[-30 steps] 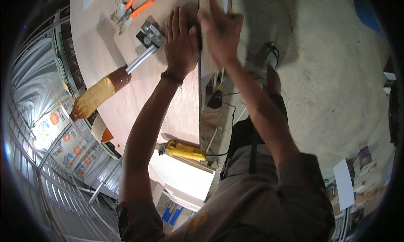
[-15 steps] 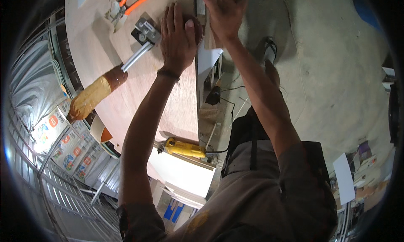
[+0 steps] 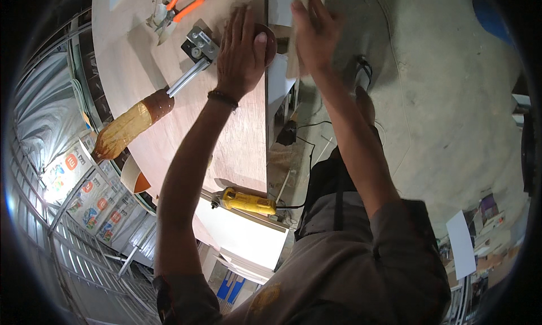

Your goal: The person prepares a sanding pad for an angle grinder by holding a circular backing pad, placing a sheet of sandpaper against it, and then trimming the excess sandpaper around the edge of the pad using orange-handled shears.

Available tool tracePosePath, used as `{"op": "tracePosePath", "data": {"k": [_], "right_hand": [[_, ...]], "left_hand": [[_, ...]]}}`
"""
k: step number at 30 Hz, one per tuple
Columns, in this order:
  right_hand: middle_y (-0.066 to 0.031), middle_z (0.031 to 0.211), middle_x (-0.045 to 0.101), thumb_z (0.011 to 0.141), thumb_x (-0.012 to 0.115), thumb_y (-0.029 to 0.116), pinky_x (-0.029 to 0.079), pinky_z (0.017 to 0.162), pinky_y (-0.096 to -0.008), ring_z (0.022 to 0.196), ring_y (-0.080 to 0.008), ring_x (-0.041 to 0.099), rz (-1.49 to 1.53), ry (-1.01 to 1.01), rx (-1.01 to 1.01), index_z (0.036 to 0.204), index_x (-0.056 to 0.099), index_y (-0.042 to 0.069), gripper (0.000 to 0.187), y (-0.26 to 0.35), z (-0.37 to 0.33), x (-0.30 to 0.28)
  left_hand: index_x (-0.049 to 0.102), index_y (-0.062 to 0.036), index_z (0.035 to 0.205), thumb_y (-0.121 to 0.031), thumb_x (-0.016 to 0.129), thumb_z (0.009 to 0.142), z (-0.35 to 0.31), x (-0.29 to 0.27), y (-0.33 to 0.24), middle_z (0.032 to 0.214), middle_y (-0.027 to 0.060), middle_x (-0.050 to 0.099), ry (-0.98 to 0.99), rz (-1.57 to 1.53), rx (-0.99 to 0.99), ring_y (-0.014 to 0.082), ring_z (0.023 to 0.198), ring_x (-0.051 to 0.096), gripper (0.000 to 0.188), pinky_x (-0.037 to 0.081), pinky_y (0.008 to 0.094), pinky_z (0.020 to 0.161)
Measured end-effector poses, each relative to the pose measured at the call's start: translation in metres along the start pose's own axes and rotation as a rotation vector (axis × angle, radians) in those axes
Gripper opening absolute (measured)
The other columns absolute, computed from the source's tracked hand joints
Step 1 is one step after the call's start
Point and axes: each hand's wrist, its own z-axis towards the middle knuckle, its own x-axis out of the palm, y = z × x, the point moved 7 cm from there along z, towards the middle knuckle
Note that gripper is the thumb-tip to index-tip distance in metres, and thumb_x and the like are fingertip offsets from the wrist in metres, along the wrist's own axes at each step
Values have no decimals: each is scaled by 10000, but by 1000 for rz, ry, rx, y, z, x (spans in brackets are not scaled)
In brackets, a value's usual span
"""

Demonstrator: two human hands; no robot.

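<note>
My left hand (image 3: 240, 54) lies flat on the wooden board near its right edge, fingers stretched out over a brown round disc (image 3: 270, 45). The disc is partly hidden under the palm and thumb. Just past the board's edge, my right hand (image 3: 317, 40), smeared by motion, grips a pale flat piece of wood (image 3: 293, 59). That piece stands upright in the picture, apart from the edge. Left of my left hand lies a metal bracket (image 3: 200, 44) with a silver bar (image 3: 188, 79).
Orange-handled pliers (image 3: 175, 11) lie on the plywood board (image 3: 237, 138). A brown-and-yellow wrapped piece (image 3: 130, 124) sits at its left edge. A yellow corded angle grinder (image 3: 245, 201) rests at the near edge. A cable (image 3: 311, 155) hangs beside the concrete floor (image 3: 446, 110).
My right hand has moved right with the piece of wood, widening the gap from the board's edge. My left hand stays on the disc.
</note>
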Motion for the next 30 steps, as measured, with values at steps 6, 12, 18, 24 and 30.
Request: {"op": "tracePosePath", "data": {"k": [6,12,18,24,30], "right_hand": [[-190,1155,492,952,706,599,427,964,-394,1088,-291,417,-104,229,162,1407,652,-14,766,11,-108,-54],[-170,1217,431,903,802,483,410,1018,-400,1157,-299,437,-218,258,-38,1428,672,95,665,38,-111,-16],[-191,1172,494,910,767,508,434,979,-402,1096,-301,481,-255,141,-147,1463,632,79,712,-6,7,16],[-179,1119,530,896,779,531,431,964,-401,1077,-291,464,-156,48,-110,1400,690,87,678,30,-100,-19],[-150,1168,440,893,812,449,424,990,-399,1099,-285,468,-13,-32,0,1401,691,87,635,-4,1,11]], "left_hand": [[246,-5,1643,-440,290,1131,8,-14,4,1682,229,301,16,49,164,416,1569,265,673,221,545,1277],[248,14,1636,-335,372,1122,-3,-6,4,1677,240,308,-73,-34,1,403,1568,276,633,207,545,1283],[308,16,1614,-346,347,1120,6,0,-4,1670,239,320,-67,-26,-19,404,1560,287,614,209,533,1285],[327,7,1610,-349,341,1123,-2,0,6,1660,236,342,-108,-13,-30,427,1551,292,604,242,538,1271],[363,-5,1595,-345,348,1122,11,0,-2,1644,238,366,-139,-61,26,440,1531,322,582,260,546,1259]]}}
